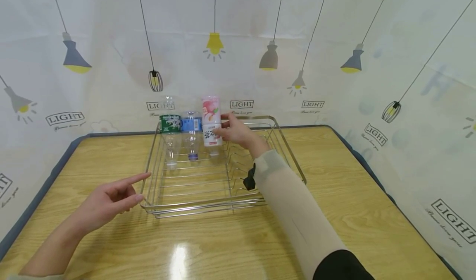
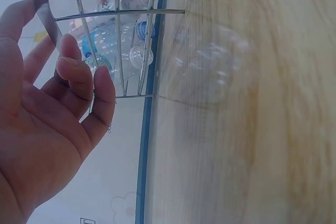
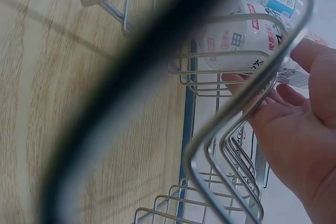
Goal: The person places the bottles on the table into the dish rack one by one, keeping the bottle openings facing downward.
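A peach drink bottle (image 1: pixel 211 120) with a pink and white label stands cap-down in the left section of the wire dish rack (image 1: pixel 193 207). My right hand (image 1: pixel 239 132) holds it from the right, thumb across its front; the right wrist view shows the hand (image 3: pixel 299 124) behind the rack's wire dividers. To its left are a clear bottle with a blue label (image 1: pixel 191 124) and one with a green label (image 1: pixel 170 123), both cap-down. At the rack's left front corner, my left hand (image 1: pixel 108 199) reaches with index finger and thumb extended, its other fingers loosely bent.
Wavy wire dividers (image 1: pixel 239 164) fill the rack's right section. The rack stands on a wooden table (image 1: pixel 334 205), near a backdrop (image 1: pixel 260 85) printed with lamps. A black object (image 1: pixel 250 178), partly hidden, sits by my right wrist.
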A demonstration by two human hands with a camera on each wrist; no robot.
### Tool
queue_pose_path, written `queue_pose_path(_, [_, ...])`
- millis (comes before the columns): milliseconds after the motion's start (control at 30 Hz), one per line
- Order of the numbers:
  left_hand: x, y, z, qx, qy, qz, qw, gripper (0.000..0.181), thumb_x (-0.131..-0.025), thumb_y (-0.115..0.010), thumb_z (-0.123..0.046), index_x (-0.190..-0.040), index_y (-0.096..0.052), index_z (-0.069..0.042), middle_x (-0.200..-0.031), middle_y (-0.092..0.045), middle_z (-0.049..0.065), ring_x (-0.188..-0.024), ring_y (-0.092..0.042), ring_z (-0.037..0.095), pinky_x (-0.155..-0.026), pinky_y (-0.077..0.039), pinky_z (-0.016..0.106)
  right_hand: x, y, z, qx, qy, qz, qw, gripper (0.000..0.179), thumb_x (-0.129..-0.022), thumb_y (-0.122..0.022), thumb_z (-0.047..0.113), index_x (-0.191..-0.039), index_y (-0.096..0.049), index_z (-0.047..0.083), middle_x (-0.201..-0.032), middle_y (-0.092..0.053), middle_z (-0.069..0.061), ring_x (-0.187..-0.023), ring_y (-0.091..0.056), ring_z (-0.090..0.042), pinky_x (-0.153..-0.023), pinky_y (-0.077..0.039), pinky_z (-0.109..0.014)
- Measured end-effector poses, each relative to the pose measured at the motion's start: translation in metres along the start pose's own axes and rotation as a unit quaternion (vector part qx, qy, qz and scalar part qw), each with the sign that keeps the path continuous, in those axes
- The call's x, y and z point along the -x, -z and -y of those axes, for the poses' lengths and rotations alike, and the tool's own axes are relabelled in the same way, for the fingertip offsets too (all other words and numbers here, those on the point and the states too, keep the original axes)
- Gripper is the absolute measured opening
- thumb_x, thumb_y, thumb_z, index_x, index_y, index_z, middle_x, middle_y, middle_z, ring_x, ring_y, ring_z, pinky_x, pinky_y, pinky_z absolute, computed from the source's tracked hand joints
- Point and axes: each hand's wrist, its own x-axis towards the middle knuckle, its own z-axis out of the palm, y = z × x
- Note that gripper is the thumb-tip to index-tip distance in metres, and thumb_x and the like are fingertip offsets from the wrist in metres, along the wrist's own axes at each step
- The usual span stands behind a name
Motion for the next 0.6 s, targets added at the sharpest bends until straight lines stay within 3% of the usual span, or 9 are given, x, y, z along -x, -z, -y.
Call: queue_pose_path(600, [0.0005, 0.0005, 0.0001, -0.002, 0.016, 0.001, 0.9999, 0.055, -0.110, -0.069, -0.019, -0.163, -0.055, -0.013, -0.085, -0.063, -0.002, -0.070, -0.055, 0.019, -0.058, -0.044, 0.034, -0.0015, 0.0013, -0.0026, 0.025, -0.010, 0.000, 0.9996, 0.073, -0.112, -0.066, 0.022, -0.173, -0.028, 0.008, -0.165, -0.050, -0.020, -0.141, -0.059, -0.035, -0.115, -0.053, -0.055])
